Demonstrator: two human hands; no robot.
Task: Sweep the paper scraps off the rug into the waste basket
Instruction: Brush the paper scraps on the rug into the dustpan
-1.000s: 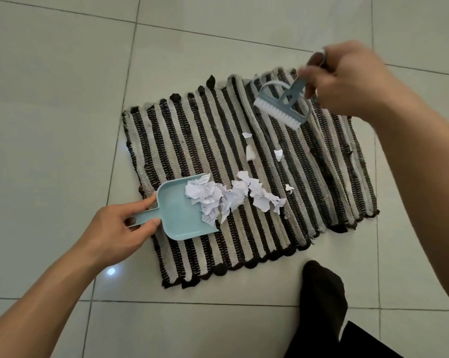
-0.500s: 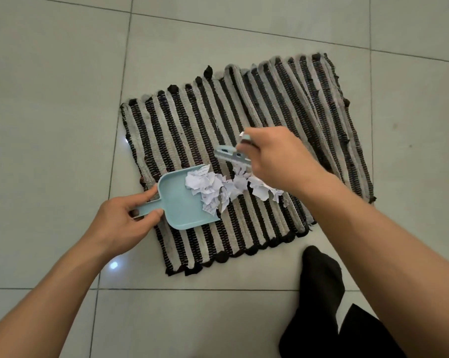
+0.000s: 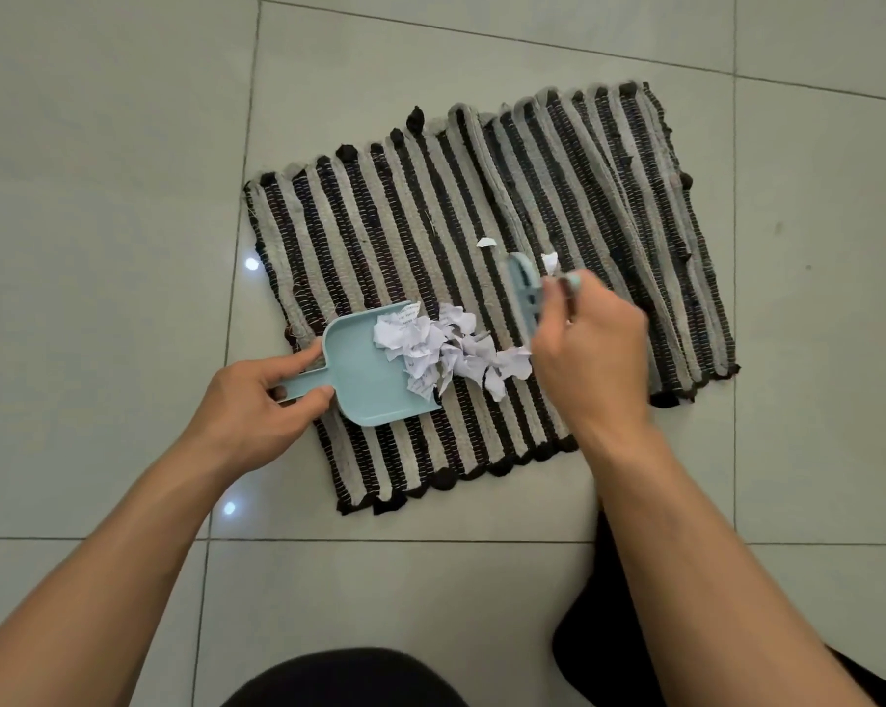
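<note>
hands – left [image 3: 257,400] round dustpan [image 3: 374,375] handle; right [image 3: 591,354] round brush [image 3: 525,293] – scraps [image 3: 446,352] between

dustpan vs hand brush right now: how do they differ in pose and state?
The dustpan lies flat on the striped rug, gripped by the left hand; the hand brush stands on edge in the right hand. The dustpan shows whole, with paper scraps over its open lip; the hand brush is blurred and half hidden behind the fingers. Both are light blue plastic.
</note>
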